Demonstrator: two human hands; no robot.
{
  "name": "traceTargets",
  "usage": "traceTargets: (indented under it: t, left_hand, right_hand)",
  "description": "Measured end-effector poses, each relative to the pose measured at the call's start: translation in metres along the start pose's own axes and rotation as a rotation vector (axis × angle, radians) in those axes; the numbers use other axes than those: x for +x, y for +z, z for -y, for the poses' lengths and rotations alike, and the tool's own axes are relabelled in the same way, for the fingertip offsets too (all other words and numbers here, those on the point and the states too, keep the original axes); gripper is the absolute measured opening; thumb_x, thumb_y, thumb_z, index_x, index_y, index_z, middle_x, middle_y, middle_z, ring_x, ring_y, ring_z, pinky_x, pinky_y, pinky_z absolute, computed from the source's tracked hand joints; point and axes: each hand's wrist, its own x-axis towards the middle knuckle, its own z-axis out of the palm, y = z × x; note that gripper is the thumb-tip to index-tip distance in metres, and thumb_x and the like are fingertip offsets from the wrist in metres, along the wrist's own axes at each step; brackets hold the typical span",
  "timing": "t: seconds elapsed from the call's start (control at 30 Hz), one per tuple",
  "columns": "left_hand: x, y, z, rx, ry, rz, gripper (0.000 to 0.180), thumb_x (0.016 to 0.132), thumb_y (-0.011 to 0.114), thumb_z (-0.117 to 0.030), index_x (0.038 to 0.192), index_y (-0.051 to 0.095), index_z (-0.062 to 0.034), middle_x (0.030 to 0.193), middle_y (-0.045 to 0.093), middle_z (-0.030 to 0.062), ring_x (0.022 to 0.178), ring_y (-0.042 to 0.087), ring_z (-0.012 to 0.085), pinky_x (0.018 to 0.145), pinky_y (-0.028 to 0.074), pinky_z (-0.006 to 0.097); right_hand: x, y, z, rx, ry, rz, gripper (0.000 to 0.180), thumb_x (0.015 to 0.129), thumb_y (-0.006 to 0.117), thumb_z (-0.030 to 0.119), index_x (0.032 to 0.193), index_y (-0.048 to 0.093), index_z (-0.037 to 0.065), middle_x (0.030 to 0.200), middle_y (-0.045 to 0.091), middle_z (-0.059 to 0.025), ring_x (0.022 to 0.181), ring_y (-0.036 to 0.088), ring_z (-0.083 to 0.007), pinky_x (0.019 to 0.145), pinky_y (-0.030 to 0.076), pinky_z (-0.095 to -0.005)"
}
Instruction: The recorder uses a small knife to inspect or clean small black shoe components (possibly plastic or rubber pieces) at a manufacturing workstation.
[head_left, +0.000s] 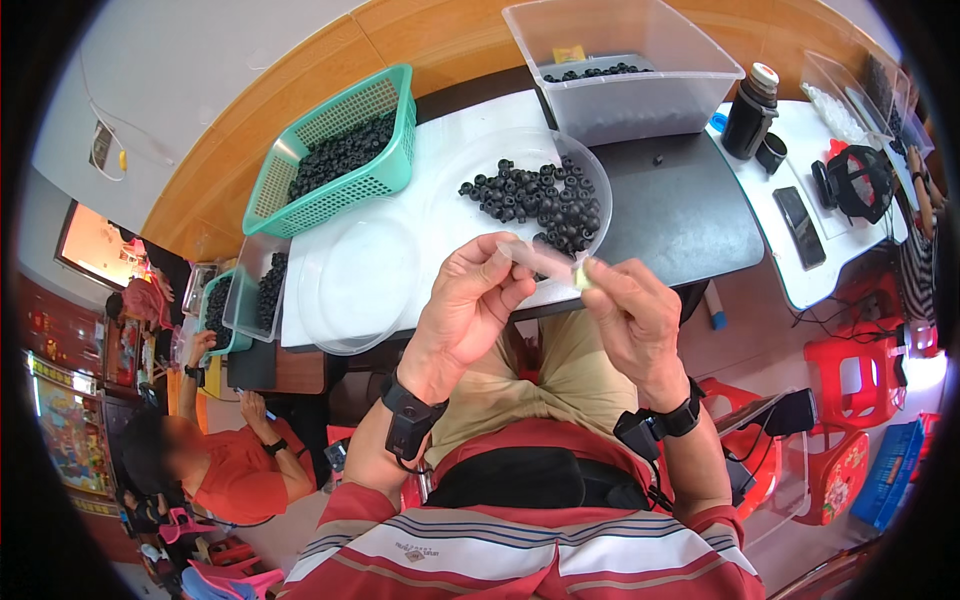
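My left hand pinches one end of a thin translucent strip between thumb and fingers. The strip spans the gap to my right hand, whose thumb and forefinger close on a small pale-yellow piece at its other end. What that piece is cannot be made out. Just beyond both hands, a round clear tray on the table holds many small black ring-like parts, heaped toward its right side. To its left lies another round clear dish with nothing visible in it.
A green basket of black parts stands at the back left. A large clear bin sits behind the tray. On the right-hand table are a black flask and a phone. A co-worker in red works at left; red stools stand right.
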Motion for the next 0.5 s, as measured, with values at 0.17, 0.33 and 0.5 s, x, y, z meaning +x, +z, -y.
traceTargets:
  t: [0.17, 0.33, 0.5]
  left_hand:
    - [-0.013, 0.021, -0.001, 0.066, 0.048, 0.118, 0.018, 0.096, 0.066, -0.007, 0.113, 0.064, -0.0015, 0.109, 0.060, 0.0156, 0.091, 0.064, 0.0188, 0.079, 0.064, 0.028]
    - [-0.004, 0.014, 0.001, 0.052, 0.049, 0.033, 0.019, 0.095, 0.067, -0.009, 0.113, 0.064, -0.0029, 0.110, 0.065, 0.0158, 0.091, 0.066, 0.0177, 0.078, 0.064, 0.029]
    - [-0.004, 0.016, 0.008, 0.046, 0.037, 0.032, 0.019, 0.095, 0.067, -0.009, 0.113, 0.063, -0.0040, 0.110, 0.067, 0.0152, 0.088, 0.069, 0.0160, 0.078, 0.064, 0.029]
  right_hand:
    - [-0.003, -0.017, -0.015, 0.095, 0.179, -0.109, 0.024, 0.091, 0.072, 0.006, 0.115, 0.070, 0.002, 0.079, 0.063, -0.0096, 0.064, 0.057, -0.0170, 0.058, 0.045, -0.0274]
    - [-0.002, -0.020, 0.008, 0.211, 0.057, 0.043, 0.028, 0.092, 0.072, 0.010, 0.118, 0.069, 0.001, 0.080, 0.064, -0.0089, 0.065, 0.057, -0.0164, 0.059, 0.045, -0.0276]
    - [-0.005, -0.015, 0.010, 0.165, 0.005, 0.049, 0.028, 0.090, 0.075, 0.014, 0.115, 0.070, 0.002, 0.080, 0.065, -0.0098, 0.063, 0.061, -0.0187, 0.056, 0.046, -0.0291]
